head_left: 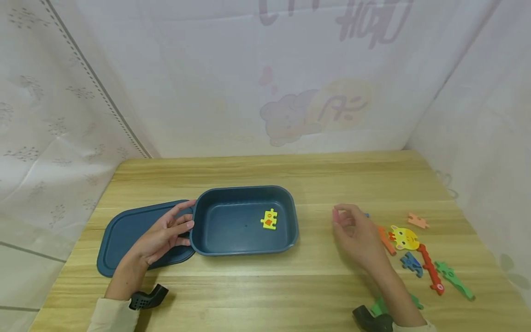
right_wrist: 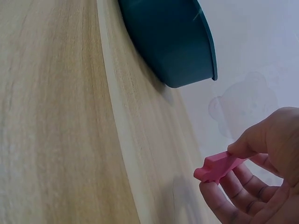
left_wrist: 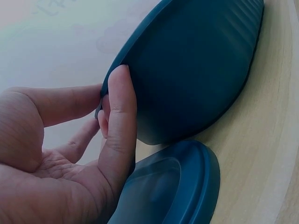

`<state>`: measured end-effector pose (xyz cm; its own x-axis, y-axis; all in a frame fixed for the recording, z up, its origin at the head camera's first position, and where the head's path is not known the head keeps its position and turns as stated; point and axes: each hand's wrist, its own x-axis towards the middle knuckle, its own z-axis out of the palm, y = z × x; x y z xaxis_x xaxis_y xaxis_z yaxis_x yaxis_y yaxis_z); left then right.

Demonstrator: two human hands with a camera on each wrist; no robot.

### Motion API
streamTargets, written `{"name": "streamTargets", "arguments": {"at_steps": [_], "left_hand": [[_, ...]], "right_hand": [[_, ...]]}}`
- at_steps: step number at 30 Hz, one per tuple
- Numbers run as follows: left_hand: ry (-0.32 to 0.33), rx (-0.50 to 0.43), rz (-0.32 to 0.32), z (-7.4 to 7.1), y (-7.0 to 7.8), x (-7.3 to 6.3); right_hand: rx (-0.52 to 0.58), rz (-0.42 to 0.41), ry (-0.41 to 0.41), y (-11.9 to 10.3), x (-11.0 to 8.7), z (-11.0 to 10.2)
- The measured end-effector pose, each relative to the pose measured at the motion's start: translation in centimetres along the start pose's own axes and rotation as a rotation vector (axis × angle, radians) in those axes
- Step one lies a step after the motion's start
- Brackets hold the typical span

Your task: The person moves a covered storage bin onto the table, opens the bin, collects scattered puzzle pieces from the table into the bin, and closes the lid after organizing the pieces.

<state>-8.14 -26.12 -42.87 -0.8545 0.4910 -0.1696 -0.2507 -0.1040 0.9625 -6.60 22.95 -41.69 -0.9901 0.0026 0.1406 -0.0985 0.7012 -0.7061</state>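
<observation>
1. i'm holding the dark blue box (head_left: 228, 230) with my left hand (head_left: 166, 233), its fingers pinching the end rim; the lid (head_left: 128, 230) is lying off, beside it on the table (head_left: 282, 295).
2. one yellow puzzle piece (head_left: 269, 219) is sitting inside, toward the right end: the only one i'm counting in.
3. over right, my right hand (head_left: 357, 237) is gripping a pink piece (right_wrist: 217, 166) between thumb and fingers, hanging it above the table, apart from the box.
4. outside, giraffe-faced (head_left: 404, 238), red (head_left: 431, 272), blue (head_left: 411, 263), peach (head_left: 417, 220), orange (head_left: 387, 240) and green pieces (head_left: 455, 280) are lying rightward; i'm judging this barely begun.
</observation>
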Motion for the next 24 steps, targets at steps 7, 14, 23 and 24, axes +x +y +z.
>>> {"name": "streamTargets", "arguments": {"at_steps": [7,14,23,24], "left_hand": [[0.001,-0.003,0.002,-0.1,-0.2,0.1],[-0.003,-0.006,0.006,-0.2,-0.2,0.1],[-0.002,-0.01,0.004,-0.1,-0.1,0.0],[-0.001,-0.01,0.004,0.0,-0.2,0.0]], "right_hand": [[0.053,0.058,-0.05,0.1,0.3,0.1],[0.107,0.094,-0.075,0.0,0.5,0.3],[0.153,0.143,-0.093,0.1,1.1,0.7],[0.161,0.144,-0.095,0.1,1.2,0.8]]}}
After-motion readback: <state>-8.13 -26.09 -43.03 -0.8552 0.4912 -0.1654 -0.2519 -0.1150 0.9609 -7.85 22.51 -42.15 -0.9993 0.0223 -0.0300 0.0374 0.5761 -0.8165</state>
